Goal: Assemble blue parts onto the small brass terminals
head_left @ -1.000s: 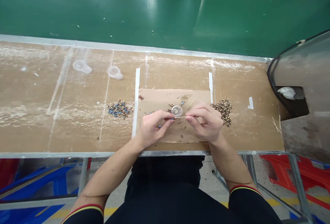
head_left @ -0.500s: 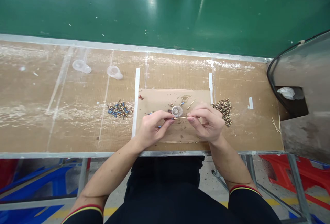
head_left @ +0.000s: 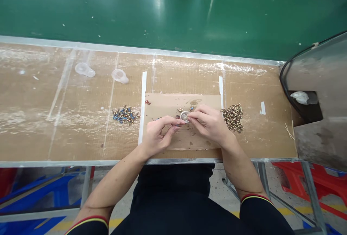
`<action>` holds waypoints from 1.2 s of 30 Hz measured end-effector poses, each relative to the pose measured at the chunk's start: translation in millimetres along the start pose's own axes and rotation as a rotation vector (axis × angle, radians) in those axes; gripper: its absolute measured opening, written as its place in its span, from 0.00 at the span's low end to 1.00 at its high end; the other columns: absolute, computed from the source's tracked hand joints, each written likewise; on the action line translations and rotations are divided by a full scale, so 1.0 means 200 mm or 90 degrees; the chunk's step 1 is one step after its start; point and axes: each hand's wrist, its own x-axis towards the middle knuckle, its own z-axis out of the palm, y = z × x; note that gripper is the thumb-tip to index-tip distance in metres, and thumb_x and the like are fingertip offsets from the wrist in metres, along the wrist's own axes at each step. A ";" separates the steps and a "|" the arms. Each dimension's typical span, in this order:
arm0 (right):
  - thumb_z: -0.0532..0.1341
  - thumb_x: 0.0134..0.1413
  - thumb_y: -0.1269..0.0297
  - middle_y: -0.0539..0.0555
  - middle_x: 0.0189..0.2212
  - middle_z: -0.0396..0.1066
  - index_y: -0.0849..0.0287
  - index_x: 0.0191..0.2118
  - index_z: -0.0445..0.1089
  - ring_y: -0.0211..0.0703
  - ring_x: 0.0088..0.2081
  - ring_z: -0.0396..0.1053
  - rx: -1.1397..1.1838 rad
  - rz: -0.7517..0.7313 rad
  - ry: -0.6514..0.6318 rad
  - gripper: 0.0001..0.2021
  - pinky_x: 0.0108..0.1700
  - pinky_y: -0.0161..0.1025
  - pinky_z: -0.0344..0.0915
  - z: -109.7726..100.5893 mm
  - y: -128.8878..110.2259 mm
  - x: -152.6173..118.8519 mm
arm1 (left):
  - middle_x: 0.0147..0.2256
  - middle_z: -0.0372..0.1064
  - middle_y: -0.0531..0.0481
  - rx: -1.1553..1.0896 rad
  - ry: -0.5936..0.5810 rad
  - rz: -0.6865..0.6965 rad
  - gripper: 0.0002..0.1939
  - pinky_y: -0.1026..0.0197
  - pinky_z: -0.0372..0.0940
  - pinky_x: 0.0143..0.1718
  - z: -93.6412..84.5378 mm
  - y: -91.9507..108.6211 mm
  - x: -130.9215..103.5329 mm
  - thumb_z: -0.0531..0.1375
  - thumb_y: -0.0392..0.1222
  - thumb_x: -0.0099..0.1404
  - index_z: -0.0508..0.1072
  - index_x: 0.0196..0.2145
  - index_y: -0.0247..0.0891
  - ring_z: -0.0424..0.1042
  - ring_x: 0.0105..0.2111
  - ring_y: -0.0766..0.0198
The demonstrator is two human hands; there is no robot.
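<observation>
While the left hand (head_left: 159, 134) pinches a small part (head_left: 178, 124), the right hand (head_left: 208, 122) pinches probably a thin stick, hardly visible, at the round cup (head_left: 184, 114) just beyond both. A blue-and-brass heap (head_left: 125, 115) lies left of them, a brass heap (head_left: 233, 117) right.

Part (head_left: 178, 124) in left hand (head_left: 162, 134) too small to ID. Right hand (head_left: 207, 122) hides some of the cup (head_left: 184, 117). Red stool (head_left: 332, 188) cropped at right edge, blue stool (head_left: 62, 188) at left.
</observation>
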 end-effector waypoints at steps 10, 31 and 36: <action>0.63 0.64 0.70 0.51 0.31 0.75 0.56 0.38 0.74 0.39 0.31 0.73 0.049 0.018 0.125 0.03 0.31 0.37 0.70 -0.06 -0.03 0.01 | 0.37 0.81 0.48 0.036 0.017 -0.010 0.07 0.67 0.76 0.37 0.00 0.00 0.00 0.60 0.31 0.70 0.74 0.44 0.38 0.81 0.37 0.66; 0.62 0.66 0.67 0.49 0.28 0.73 0.53 0.41 0.74 0.37 0.26 0.69 0.185 -0.011 0.275 0.03 0.27 0.37 0.66 -0.03 -0.10 0.02 | 0.35 0.81 0.48 0.035 0.044 0.002 0.04 0.67 0.77 0.36 0.01 -0.01 -0.01 0.62 0.32 0.69 0.74 0.40 0.38 0.82 0.35 0.65; 0.63 0.64 0.68 0.48 0.28 0.74 0.52 0.43 0.74 0.37 0.27 0.69 0.187 -0.010 0.269 0.05 0.27 0.37 0.66 -0.02 -0.10 0.01 | 0.35 0.81 0.48 0.023 0.045 -0.007 0.02 0.66 0.78 0.37 0.01 -0.01 -0.01 0.61 0.34 0.70 0.74 0.39 0.38 0.82 0.36 0.64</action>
